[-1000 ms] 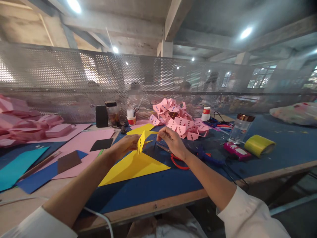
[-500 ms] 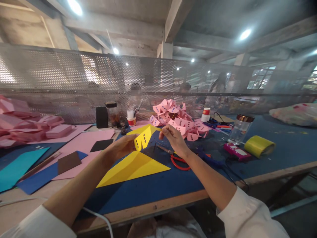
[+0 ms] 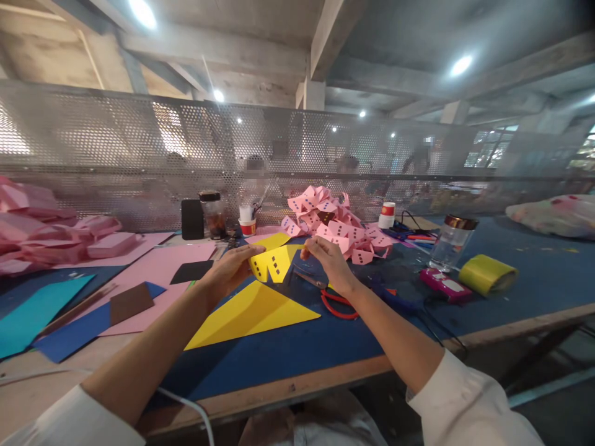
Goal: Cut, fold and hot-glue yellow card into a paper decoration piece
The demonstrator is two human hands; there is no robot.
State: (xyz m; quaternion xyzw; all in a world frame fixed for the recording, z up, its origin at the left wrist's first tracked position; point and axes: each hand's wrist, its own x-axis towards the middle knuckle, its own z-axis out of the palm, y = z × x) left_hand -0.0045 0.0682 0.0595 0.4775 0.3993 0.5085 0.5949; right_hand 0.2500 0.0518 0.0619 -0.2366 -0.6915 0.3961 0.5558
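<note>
Between my hands, above the table, is a yellow paper piece [image 3: 284, 260] marked with rows of dark squares and notched along its lower edge. My left hand [image 3: 233, 267] grips its left end. The fingers of my right hand [image 3: 326, 257] pinch its pointed right end. Below it, a large folded yellow sheet [image 3: 255, 316] lies on the blue tabletop. Scissors with red handles [image 3: 338, 305] rest just under my right hand, blades pointing left. Behind my hands lies another yellow sheet [image 3: 274, 240], partly hidden.
A heap of pink paper pieces [image 3: 334, 223] stands behind my right hand. More pink pieces [image 3: 51, 229] are piled at far left. To the right are a clear bottle [image 3: 452, 243], a magenta box [image 3: 445, 285] and a yellow tape roll [image 3: 488, 273]. A perforated screen [image 3: 279, 142] closes the back.
The yellow piece has turned from nearly edge-on to face me and now stretches flatter between my hands. My left hand has risen slightly. The scissors and the sheet below have stayed put.
</note>
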